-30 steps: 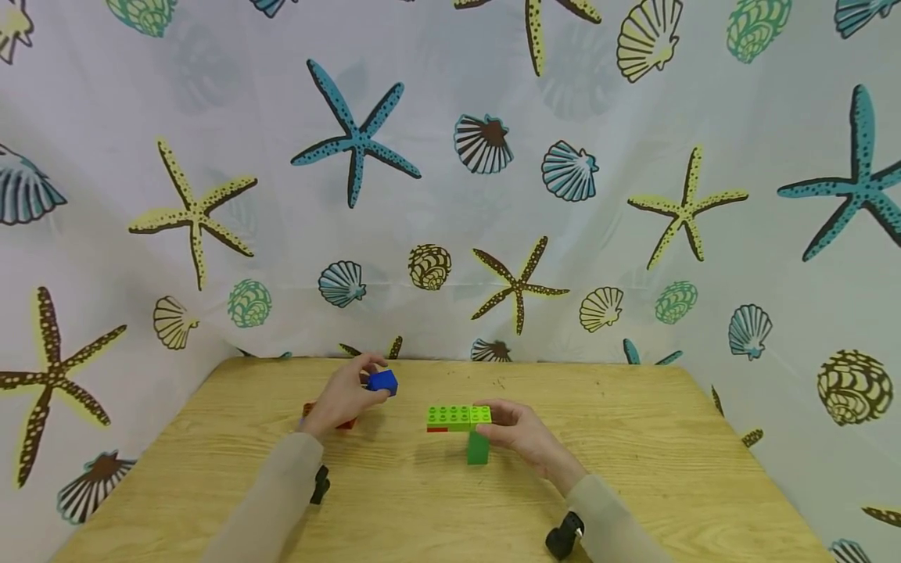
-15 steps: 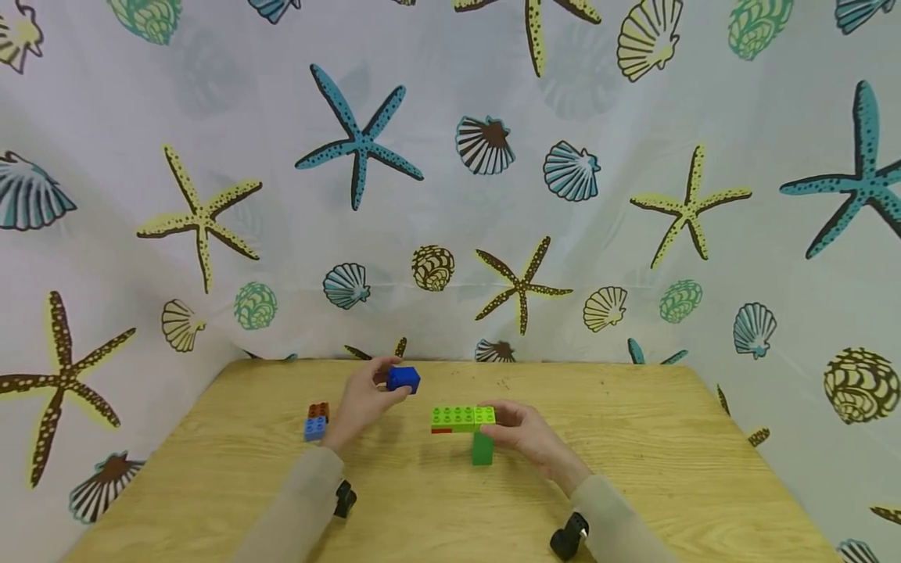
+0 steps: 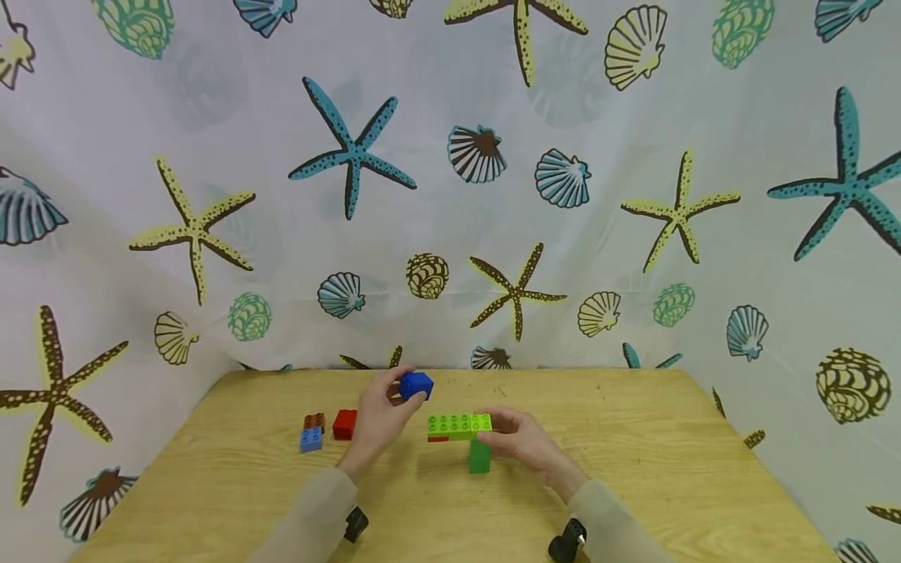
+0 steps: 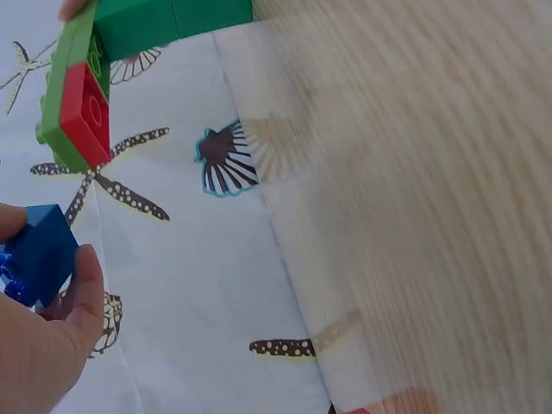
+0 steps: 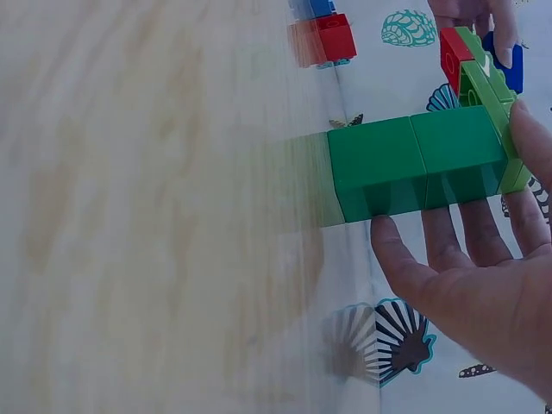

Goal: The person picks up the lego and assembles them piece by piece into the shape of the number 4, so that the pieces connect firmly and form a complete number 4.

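Observation:
My left hand [image 3: 380, 418] pinches a blue toy building brick [image 3: 417, 385] between thumb and fingers, raised over the table. In the left wrist view that blue brick [image 4: 45, 254] has its studs turned sideways. To its right stands a built piece: a column of two green bricks [image 5: 418, 164] on the table, topped by lime-green bricks [image 3: 450, 424] that jut left. A small red brick [image 4: 84, 103] sits under the jutting end. My right hand [image 3: 528, 446] grips this structure at its upper right, thumb on the lime part and fingers along the green column. Blue brick and structure are apart.
On the wooden table [image 3: 633, 469], left of my left hand, lie a red brick [image 3: 344, 424], a brown brick [image 3: 314, 422] and a light blue brick [image 3: 310, 440]. A curtain [image 3: 436, 219] printed with shells and starfish hangs behind the table and at its sides.
My left hand has carried the blue brick rightward, closer to the structure, uncovering the loose bricks at left. My right hand and the structure stay in place.

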`<control>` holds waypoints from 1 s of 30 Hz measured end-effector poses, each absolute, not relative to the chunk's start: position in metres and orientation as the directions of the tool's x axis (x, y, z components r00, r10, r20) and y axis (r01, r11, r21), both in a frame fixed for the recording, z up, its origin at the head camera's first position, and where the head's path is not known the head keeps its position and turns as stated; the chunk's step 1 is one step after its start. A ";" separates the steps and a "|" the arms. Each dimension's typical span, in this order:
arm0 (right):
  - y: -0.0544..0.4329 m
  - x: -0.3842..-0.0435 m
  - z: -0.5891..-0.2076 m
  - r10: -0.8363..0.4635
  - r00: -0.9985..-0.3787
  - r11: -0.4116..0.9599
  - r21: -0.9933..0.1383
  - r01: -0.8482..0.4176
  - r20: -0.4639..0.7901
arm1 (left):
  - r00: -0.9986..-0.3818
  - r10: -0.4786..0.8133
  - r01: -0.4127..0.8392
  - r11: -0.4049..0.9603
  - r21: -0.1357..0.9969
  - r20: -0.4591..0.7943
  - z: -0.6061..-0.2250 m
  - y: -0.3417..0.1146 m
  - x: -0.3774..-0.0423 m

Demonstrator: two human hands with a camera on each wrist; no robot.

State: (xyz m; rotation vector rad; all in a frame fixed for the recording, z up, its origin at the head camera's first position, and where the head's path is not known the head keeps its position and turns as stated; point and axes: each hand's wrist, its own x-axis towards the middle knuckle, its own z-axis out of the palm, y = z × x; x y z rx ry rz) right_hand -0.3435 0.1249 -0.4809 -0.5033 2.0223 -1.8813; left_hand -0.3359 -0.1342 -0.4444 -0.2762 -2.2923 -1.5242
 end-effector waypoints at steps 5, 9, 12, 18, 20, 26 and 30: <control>0.124 -0.342 -0.483 -0.467 -0.884 0.064 -0.998 -0.020 -0.013 | -0.921 -0.030 0.355 0.344 0.869 0.388 -0.447 -0.125 -0.332; 0.123 -0.342 -0.484 -0.463 -0.886 0.068 -0.998 -0.013 -0.020 | -0.919 -0.024 0.369 0.302 0.879 0.394 -0.451 -0.120 -0.330; 0.122 -0.342 -0.485 -0.462 -0.887 0.071 -0.997 -0.008 -0.026 | -0.910 -0.013 0.392 0.296 0.871 0.414 -0.452 -0.117 -0.329; 0.122 -0.344 -0.484 -0.459 -0.888 0.078 -0.997 -0.013 -0.024 | -0.896 0.037 0.429 0.324 0.843 0.442 -0.449 -0.110 -0.330; 0.122 -0.344 -0.484 -0.461 -0.887 0.076 -0.997 -0.010 -0.027 | -0.894 0.060 0.437 0.333 0.835 0.444 -0.447 -0.107 -0.331; 0.123 -0.343 -0.481 -0.461 -0.887 0.068 -0.998 0.002 -0.033 | -0.890 0.121 0.453 0.341 0.824 0.439 -0.444 -0.097 -0.332; 0.124 -0.342 -0.481 -0.461 -0.887 0.064 -0.998 -0.002 -0.028 | -0.892 0.159 0.452 0.340 0.825 0.423 -0.442 -0.092 -0.331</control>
